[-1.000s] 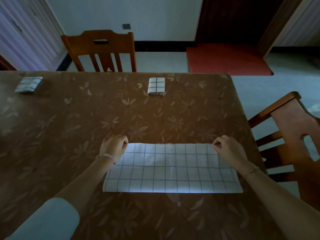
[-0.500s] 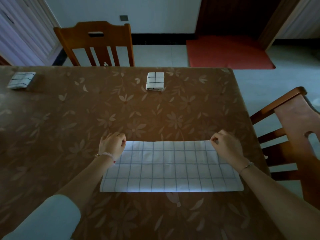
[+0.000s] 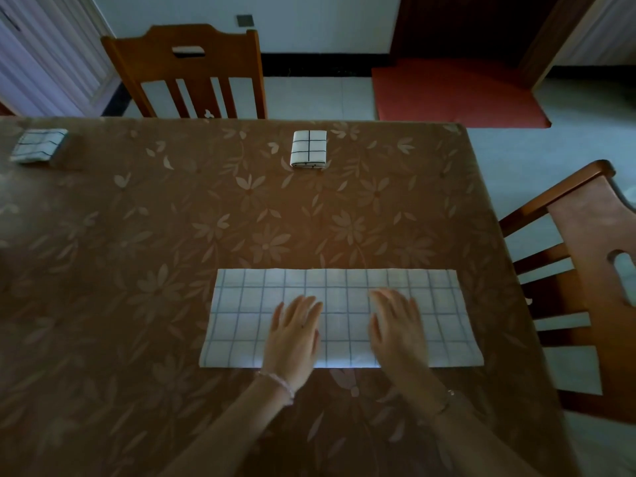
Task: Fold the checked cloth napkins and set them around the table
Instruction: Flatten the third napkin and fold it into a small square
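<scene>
Both flat, fingers straight, gripping nothing: left hand and right hand pressed the middle of the napkin, a long strip near the table's front edge. Risk: its ends were unpinned, so the layers could slide and skew the next fold.

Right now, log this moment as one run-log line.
phase: pressing napkin strip | left hand: flat on strip | right hand: flat on strip | placed: folded napkin far centre, folded napkin far left

No legible text, label, brand or number in view. The napkin shows only grid lines; the tablecloth, a flower print.
</scene>
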`<state>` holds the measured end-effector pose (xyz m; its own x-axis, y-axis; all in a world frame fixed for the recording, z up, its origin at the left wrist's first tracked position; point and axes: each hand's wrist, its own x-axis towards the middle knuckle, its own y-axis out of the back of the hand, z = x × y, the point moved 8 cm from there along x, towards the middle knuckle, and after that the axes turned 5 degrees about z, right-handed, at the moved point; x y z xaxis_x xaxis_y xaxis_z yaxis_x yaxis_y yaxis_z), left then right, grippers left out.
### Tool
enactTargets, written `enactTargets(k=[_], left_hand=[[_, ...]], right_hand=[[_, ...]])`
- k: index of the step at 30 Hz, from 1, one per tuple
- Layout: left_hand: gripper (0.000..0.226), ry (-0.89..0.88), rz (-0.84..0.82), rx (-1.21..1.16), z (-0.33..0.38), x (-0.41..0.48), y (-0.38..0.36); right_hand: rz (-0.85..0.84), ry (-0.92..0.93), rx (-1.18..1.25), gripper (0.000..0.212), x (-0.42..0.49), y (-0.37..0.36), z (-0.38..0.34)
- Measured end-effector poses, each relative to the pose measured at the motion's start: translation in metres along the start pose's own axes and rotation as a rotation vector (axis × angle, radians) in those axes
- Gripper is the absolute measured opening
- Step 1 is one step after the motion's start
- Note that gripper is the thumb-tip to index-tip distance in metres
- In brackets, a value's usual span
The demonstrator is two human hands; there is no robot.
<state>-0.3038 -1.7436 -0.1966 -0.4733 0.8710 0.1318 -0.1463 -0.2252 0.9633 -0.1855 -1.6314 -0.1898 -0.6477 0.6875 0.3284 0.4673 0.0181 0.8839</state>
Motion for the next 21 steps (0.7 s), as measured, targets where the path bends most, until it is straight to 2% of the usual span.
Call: enactTargets(k=[5,9,17,21], left_hand=[[0.049,0.035,-0.072,0.008,0.017,-0.016,-0.026],[0.059,0.046,-0.177,0.063,0.018,-0.022,-0.043],[0.056,0.021,-0.169,0.069,0.007,-0.026,-0.056],[0.056,0.086,-0.194,0.102,-0.020,-0.033,-0.052]], right_hand=[[-0.051,0.012,0.026,0.045,-0.024,-0.020,-0.030],[-0.160,0.037,-0.021,0.048,-0.035,-0.038,-0.034],[-0.311,0.015,-0.124,0.055,-0.049,-0.057,-0.014],[-0.326,-0.037,-0.178,0.057,-0.049,-0.049,0.014]])
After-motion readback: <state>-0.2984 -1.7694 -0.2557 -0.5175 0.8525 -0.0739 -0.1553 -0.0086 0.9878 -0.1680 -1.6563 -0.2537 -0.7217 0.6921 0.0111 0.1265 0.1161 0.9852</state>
